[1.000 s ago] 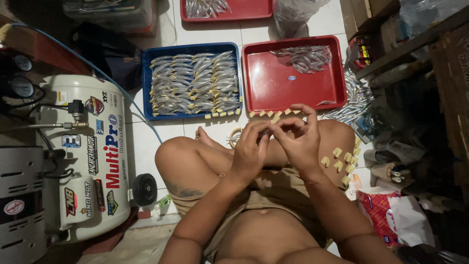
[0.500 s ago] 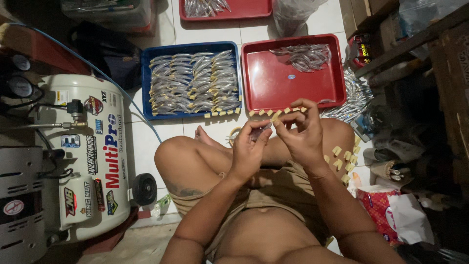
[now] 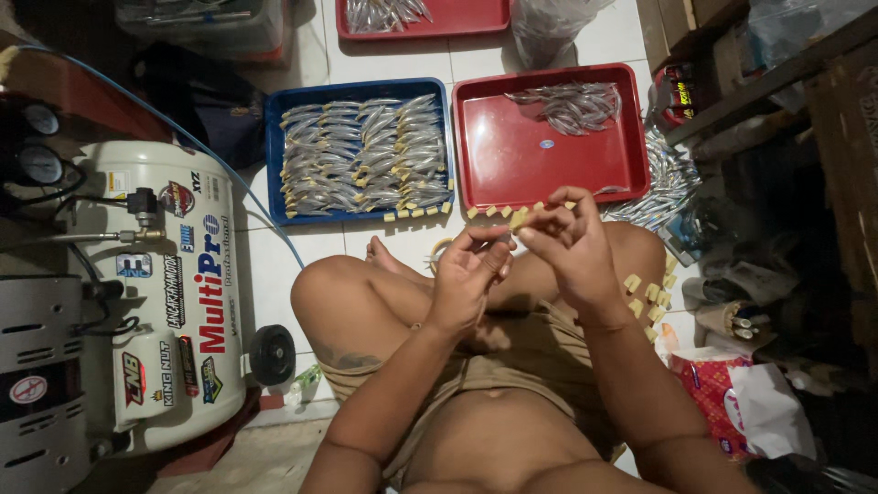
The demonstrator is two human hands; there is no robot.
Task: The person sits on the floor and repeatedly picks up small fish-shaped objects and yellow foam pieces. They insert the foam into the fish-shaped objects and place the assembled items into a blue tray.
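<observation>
Seated cross-legged on the tiled floor (image 3: 384,240), both hands raised over the knees, working a small yellowish piece.

Nearest, left hand (image 3: 466,279) with fingers (image 3: 489,240) curled narrow, tips meeting those of the right hand (image 3: 572,249); right fingers pinched on a small yellowish cube (image 3: 519,220), held just above the near edge of the trays. More yellowish cubes (image 3: 651,295) scattered on the right thigh, and a row (image 3: 416,213) lined along the floor just before the trays. Beyond, a blue tray (image 3: 276,155) packed with rows of small silver fish, beside a red tray (image 3: 549,155) with a small heap of fish (image 3: 572,105) at its far end. Left, a white air compressor (image 3: 174,293). Farthest, another red tray (image 3: 457,23) of fish.
</observation>
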